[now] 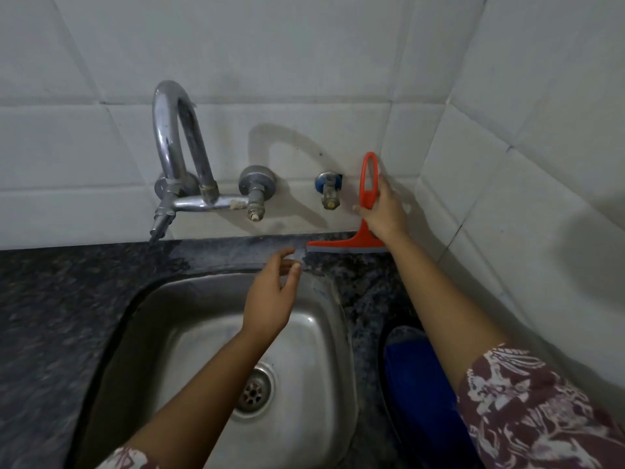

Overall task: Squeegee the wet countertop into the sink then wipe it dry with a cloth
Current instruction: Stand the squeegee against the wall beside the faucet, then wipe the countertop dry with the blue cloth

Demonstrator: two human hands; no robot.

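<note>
squeegee [367,211] | blade down on far-right countertop [365,282] strip by wall, just right of sink [216,319] | my right hand [385,211] clamped on its handle | left hand [270,299] empty, fingers apart over sink rim | tip: keep blade flat w/ even pressure, pull left+near so water drops in basin

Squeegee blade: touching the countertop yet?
Touching. In the head view, the squeegee blade's grey edge sits flat on the countertop by the wall, no gap visible; right hand grips its handle.
</note>
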